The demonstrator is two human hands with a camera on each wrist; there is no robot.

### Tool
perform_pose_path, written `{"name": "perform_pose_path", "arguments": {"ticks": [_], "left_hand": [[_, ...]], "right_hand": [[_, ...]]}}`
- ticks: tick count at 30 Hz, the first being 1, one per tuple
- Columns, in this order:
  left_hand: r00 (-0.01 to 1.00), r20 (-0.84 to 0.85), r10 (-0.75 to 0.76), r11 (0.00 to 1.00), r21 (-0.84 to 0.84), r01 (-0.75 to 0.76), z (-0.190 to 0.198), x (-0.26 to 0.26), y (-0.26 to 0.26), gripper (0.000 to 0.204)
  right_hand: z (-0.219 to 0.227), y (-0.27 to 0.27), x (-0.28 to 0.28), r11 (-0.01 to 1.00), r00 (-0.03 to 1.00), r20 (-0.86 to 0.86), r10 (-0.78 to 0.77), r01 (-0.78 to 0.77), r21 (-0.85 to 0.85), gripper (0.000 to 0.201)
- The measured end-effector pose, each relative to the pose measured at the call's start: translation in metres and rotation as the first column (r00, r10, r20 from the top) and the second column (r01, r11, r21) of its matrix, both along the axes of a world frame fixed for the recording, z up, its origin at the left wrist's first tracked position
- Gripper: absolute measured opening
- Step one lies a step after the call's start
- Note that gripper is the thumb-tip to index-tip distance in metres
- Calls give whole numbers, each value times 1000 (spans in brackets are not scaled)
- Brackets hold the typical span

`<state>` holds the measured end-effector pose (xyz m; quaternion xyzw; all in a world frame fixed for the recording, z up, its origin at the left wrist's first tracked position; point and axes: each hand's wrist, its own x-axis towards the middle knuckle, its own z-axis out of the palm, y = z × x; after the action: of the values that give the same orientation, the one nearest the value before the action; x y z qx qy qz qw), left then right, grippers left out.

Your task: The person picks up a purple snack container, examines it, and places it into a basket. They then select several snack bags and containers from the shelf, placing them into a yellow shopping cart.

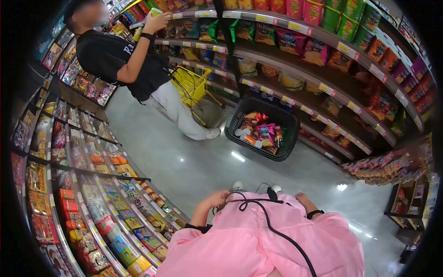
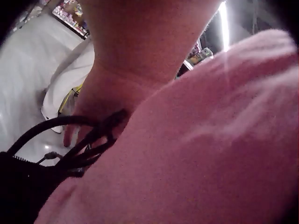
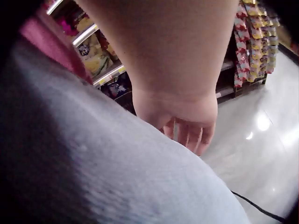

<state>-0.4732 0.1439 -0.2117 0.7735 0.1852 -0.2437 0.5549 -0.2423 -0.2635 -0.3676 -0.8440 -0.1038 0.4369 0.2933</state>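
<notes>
At the wearer's left side, the left hand hangs beside the pink shirt. A black cable loops close to its fingers. In the left wrist view, dark cords cross in front of the left hand, partly hiding it; the visible fingertips point down. The right hand hangs at the other side, below a black wristband. Its fingers are loosely extended in the right wrist view, with nothing held and light trousers next to them.
Ahead on the floor stands a black basket of snack packets. Another person stands ahead left, holding a green item, near a yellow trolley. Snack shelves curve along the right; a low packet display lines the left.
</notes>
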Motion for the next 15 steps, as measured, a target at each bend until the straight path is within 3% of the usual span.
{"name": "perform_pose_path", "arguments": {"ticks": [3,4,7,10,13,15], "left_hand": [[983,135,-127,986,129,110,20,-13,29,32],[983,152,-103,993,74,93,8,-20,40,32],[993,66,-97,986,139,88,-1,-37,72,32],[974,13,-227,919,334,210,40,-36,100,31],[980,-47,-195,958,203,201,71,-39,121,32],[978,-1,-208,973,98,207,66,-41,131,35]], "right_hand": [[9,31,-10,985,980,126,151,-160,68,28],[16,41,-13,970,961,180,210,-228,87,29],[98,93,-20,994,982,-163,96,-87,63,36],[153,138,-26,992,893,-435,-118,87,-89,39],[173,170,-35,989,918,-389,-78,21,-148,50],[184,186,-42,996,948,-317,6,-36,-87,42]]}}
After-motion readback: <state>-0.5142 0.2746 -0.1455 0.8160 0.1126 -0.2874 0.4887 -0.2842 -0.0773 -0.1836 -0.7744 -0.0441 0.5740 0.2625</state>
